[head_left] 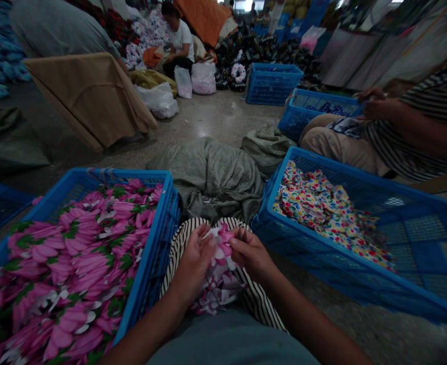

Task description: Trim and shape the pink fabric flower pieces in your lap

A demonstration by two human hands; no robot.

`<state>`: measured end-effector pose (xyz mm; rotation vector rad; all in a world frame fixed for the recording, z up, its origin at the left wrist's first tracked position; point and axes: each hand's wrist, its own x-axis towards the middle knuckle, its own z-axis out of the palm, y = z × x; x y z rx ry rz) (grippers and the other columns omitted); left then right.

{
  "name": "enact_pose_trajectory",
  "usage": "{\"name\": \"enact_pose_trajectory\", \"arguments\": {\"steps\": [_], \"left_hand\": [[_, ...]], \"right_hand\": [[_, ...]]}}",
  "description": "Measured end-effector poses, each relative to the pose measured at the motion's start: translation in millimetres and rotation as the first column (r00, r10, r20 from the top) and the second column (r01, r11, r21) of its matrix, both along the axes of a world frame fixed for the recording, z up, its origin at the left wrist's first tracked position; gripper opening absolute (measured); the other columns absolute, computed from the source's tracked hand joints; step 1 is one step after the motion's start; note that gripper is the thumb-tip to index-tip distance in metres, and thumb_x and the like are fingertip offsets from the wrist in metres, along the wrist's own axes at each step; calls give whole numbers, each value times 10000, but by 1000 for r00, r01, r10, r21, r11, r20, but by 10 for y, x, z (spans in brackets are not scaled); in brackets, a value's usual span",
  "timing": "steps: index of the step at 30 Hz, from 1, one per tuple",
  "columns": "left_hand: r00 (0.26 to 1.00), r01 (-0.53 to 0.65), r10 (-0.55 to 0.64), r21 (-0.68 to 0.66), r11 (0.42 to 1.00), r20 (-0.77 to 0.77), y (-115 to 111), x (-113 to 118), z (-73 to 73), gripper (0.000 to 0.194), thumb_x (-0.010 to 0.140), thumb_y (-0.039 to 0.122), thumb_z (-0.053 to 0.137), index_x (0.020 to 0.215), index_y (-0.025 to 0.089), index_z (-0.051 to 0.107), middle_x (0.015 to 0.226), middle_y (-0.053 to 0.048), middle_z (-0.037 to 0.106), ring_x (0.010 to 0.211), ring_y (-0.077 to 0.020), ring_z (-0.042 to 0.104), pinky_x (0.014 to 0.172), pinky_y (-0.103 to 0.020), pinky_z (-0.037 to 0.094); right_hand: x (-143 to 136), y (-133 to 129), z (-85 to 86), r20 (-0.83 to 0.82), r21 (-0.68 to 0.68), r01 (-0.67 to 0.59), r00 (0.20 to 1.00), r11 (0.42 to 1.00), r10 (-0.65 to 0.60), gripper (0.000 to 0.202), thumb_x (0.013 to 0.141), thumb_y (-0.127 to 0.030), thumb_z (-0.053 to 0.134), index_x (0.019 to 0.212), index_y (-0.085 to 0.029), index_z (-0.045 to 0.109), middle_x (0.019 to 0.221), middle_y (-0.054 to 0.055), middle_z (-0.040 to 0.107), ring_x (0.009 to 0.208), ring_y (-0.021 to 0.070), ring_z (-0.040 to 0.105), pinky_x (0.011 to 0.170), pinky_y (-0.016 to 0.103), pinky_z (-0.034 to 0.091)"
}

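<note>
- Piece: a pink-and-white fabric piece (224,239) sits between both hands, above the striped lap (176,251).
- Left hand (199,249): fingers curled close at the piece; exact grip unclear.
- Right hand (251,249): thumb and fingertips pinched shut on its edge.
- Surface: similar pieces (219,291) heaped on the lap.
- Flanking: blue crates, left (136,175) holding pink pieces (92,266), right (322,261) multicoloured fabric (320,200).
- Room: bulging sack (216,167) ahead on grey floor (212,119); seated persons beyond and at right.
</note>
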<state>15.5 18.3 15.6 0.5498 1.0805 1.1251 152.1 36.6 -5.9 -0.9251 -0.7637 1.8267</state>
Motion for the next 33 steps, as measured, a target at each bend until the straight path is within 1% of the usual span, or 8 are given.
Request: {"name": "enact_pose_trajectory", "arguments": {"steps": [3, 7, 11, 17, 21, 24, 30, 33], "left_hand": [[976, 206, -203, -26, 978, 78, -47, 22, 16, 302, 711, 297, 660, 970, 150, 611, 950, -75, 664, 830, -161, 614, 718, -227, 474], [956, 104, -30, -240, 965, 293, -2, 43, 1, 149, 768, 264, 585, 834, 137, 628, 767, -53, 678, 686, -145, 621, 620, -235, 492], [944, 139, -31, -310, 941, 330, 61, -5, -72, 93, 755, 149, 547, 780, 120, 632, 722, -64, 681, 616, -145, 624, 567, -239, 491], [936, 76, 0, -202, 976, 352, 88, -7, -164, 95, 738, 97, 552, 760, 123, 641, 705, -39, 687, 609, -129, 621, 610, -242, 504], [737, 240, -66, -169, 956, 673, 84, -80, -55, 190, 799, 167, 482, 772, 118, 664, 725, -47, 704, 672, -143, 646, 750, -304, 505], [626, 278, -203, 27, 960, 753, 84, -187, 64, 272, 821, 260, 461, 812, 119, 693, 802, -64, 724, 796, -184, 658, 861, -326, 462], [743, 293, -353, 197, 935, 569, 176, -340, 189, 270, 819, 239, 475, 919, 93, 678, 873, -87, 717, 876, -216, 648, 923, -351, 415], [695, 276, -336, 196, 941, 636, 161, -322, 189, 347, 841, 346, 416, 910, 135, 683, 899, -68, 713, 907, -205, 637, 901, -340, 428]], "right_hand": [[-47, -25, 50, 84, 69, -62, 995, 996, 56, 258, 655, -359, 699, 690, -147, 556, 551, -50, 508, 451, 59, 433, 422, 163, 353], [-42, -57, 25, -14, 26, -149, 989, 988, 150, 267, 669, -368, 690, 703, -156, 531, 633, -18, 563, 502, 93, 514, 449, 202, 417], [53, -59, -26, -184, 16, -51, 982, 999, 53, 215, 668, -305, 693, 693, -172, 527, 487, -75, 463, 347, 32, 314, 351, 143, 261], [123, -29, -116, -432, -181, -60, 901, 982, -25, 217, 646, -312, 683, 748, -212, 520, 371, -135, 293, 301, 21, 63, 320, 146, 186], [90, -56, -199, -561, -151, -121, 828, 981, 16, 161, 707, -311, 636, 718, -215, 506, 326, -141, 230, 282, 26, 30, 299, 135, 149], [31, -115, -202, -573, -70, -206, 809, 976, 130, 183, 710, -321, 647, 751, -218, 502, 330, -135, 287, 278, 29, 81, 311, 143, 188], [-26, -144, -218, -452, -5, -219, 871, 976, 193, 215, 702, -287, 660, 730, -202, 464, 436, -107, 392, 305, 20, 130, 332, 156, 191], [-106, -128, -254, -419, -5, -229, 884, 973, 206, 240, 703, -300, 660, 724, -207, 440, 432, -114, 382, 304, 24, 154, 344, 158, 203]]}}
